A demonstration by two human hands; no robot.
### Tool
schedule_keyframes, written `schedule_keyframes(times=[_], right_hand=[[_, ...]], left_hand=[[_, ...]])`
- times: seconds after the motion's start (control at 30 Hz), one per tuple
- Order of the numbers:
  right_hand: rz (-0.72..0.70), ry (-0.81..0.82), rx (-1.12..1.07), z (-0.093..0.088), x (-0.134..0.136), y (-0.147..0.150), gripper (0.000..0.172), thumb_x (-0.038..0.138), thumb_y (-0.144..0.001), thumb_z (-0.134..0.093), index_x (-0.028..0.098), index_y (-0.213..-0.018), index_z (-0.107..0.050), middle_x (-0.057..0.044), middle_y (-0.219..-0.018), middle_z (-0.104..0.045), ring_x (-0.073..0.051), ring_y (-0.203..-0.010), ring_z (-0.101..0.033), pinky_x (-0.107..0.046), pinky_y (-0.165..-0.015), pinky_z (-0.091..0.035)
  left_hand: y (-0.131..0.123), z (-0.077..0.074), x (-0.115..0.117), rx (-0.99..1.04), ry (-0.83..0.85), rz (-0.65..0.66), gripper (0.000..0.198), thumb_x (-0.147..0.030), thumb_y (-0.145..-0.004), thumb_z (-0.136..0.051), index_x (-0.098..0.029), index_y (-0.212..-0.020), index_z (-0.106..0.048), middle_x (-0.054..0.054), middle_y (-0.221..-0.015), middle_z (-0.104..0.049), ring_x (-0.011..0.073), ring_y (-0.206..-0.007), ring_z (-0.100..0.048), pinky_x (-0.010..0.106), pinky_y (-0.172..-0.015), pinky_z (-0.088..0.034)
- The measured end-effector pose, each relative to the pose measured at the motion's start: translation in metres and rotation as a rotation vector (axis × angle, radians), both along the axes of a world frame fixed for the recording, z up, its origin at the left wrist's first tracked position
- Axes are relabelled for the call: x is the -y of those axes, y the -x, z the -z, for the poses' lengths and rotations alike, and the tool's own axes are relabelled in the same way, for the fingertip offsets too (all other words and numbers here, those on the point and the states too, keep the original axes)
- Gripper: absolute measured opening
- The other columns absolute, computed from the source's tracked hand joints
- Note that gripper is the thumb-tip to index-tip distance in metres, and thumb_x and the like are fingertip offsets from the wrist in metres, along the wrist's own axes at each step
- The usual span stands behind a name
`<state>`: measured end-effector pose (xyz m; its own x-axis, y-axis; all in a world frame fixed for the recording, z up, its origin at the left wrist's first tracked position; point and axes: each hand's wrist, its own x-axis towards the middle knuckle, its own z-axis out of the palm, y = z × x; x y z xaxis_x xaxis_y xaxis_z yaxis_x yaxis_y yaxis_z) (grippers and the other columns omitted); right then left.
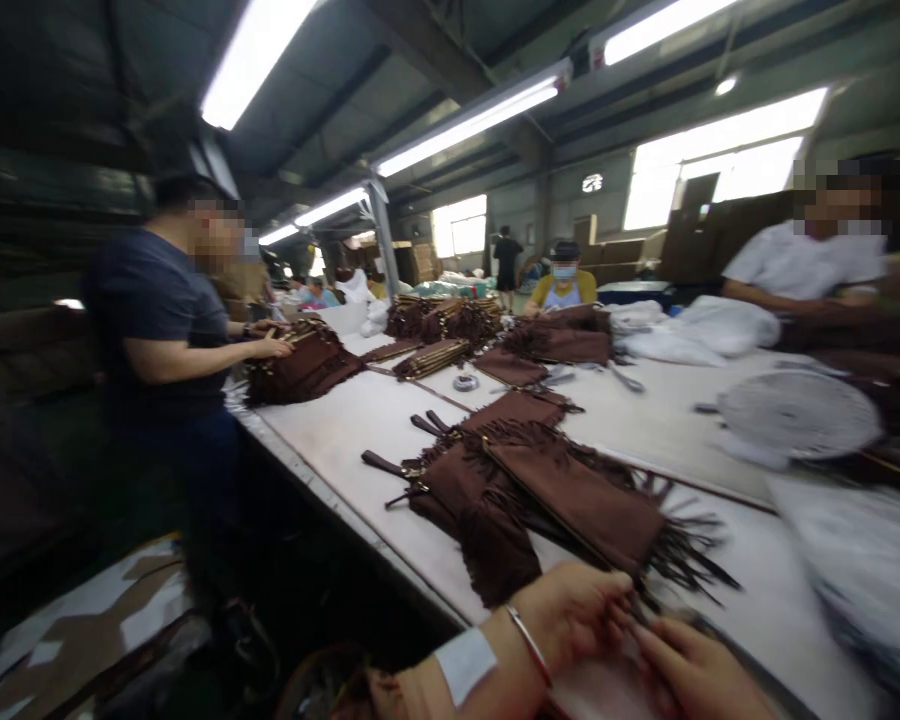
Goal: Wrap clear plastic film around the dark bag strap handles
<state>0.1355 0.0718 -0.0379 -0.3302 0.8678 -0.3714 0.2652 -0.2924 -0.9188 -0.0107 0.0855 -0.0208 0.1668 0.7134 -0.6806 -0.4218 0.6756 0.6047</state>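
My left hand (589, 612), with a bracelet and a white patch on the forearm, is closed at the near corner of a brown fringed pouch (581, 500). My right hand (694, 665) is closed just beside it, fingertips pinched together; what they pinch is small, blurred and mostly hidden. The pouch lies slanted on the table, its long fringe spread to the right and a zipper along its edge. Under and behind it lie more brown fringed pouches (487, 530), with dark wrist straps (382, 462) sticking out to the left.
The white table (330, 425) stretches away from me. Stacked pouches (450, 325) stand at the back. A person (172, 300) at left handles a pouch pile (307, 365); other people sit across. A round clear plastic reel (799, 415) and plastic bags (862, 560) lie at right.
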Motion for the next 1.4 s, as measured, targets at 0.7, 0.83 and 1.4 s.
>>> schedule_keyframes(times=[0.7,0.83,1.4], right_hand=[[0.018,0.193,-0.225,-0.018,0.013,-0.001,0.026,0.040,-0.081,-0.050,0.015,-0.079,-0.056,-0.003,-0.071,-0.066,-0.009,-0.038,-0.055,-0.016,-0.027,-0.028],[0.064,0.366,-0.416,-0.018,0.014,-0.002,0.016,0.030,-0.082,-0.054,0.014,-0.083,-0.056,0.002,-0.063,-0.058,-0.005,-0.037,-0.047,-0.013,-0.030,-0.027],[0.204,-0.080,-0.092,-0.049,0.038,-0.045,0.011,0.025,-0.078,-0.057,0.017,-0.085,-0.061,0.001,-0.068,-0.063,-0.010,-0.044,-0.053,-0.020,-0.039,-0.037]], left_hand=[[-0.001,-0.012,0.006,-0.027,0.009,0.067,0.021,-0.027,-0.090,-0.051,-0.010,-0.080,-0.058,-0.008,-0.048,-0.038,0.0022,-0.035,-0.026,0.014,-0.036,-0.016],[-0.003,-0.013,0.006,-0.024,0.009,0.080,0.023,-0.028,-0.091,-0.049,-0.010,-0.082,-0.058,-0.008,-0.048,-0.037,0.0017,-0.033,-0.027,0.013,-0.035,-0.016],[0.002,0.005,0.003,0.023,-0.116,-0.011,0.013,-0.017,-0.080,-0.069,-0.012,-0.079,-0.057,-0.005,-0.054,-0.045,0.0032,-0.040,-0.037,0.012,-0.035,-0.023]])
